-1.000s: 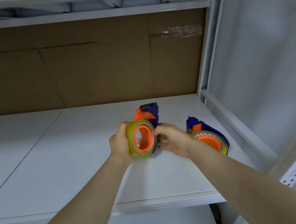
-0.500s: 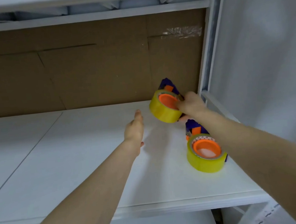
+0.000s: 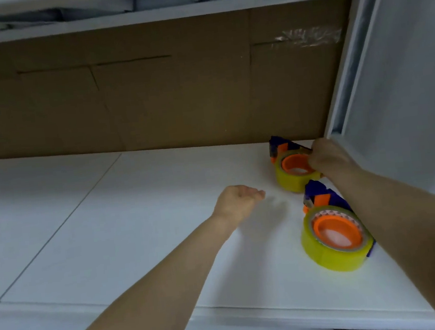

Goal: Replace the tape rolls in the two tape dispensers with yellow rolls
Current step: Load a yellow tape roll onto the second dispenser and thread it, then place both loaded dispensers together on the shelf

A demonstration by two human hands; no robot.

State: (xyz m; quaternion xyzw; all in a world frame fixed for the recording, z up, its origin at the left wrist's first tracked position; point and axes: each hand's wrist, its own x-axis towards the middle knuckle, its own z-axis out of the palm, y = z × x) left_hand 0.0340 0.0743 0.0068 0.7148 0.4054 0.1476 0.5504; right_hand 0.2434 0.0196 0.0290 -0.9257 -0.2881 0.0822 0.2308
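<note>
Two blue-and-orange tape dispensers lie on their sides at the right end of the white shelf [image 3: 138, 240], each carrying a yellow roll. The far dispenser [image 3: 290, 169] sits near the back corner, and my right hand [image 3: 327, 157] grips its right side, fingers curled over the roll's edge. The near dispenser [image 3: 333, 233] lies just in front of it, untouched. My left hand [image 3: 237, 199] hovers over the shelf to the left of both, fingers loosely curled and holding nothing.
A brown cardboard panel [image 3: 149, 91] forms the back wall. A white upright post [image 3: 344, 57] and side panel close off the right. Another shelf runs overhead. The shelf's front edge [image 3: 253, 309] crosses the lower frame.
My right hand carried the far dispenser from mid-air down onto the shelf behind the near one. My left hand let go earlier and has drifted slightly right.
</note>
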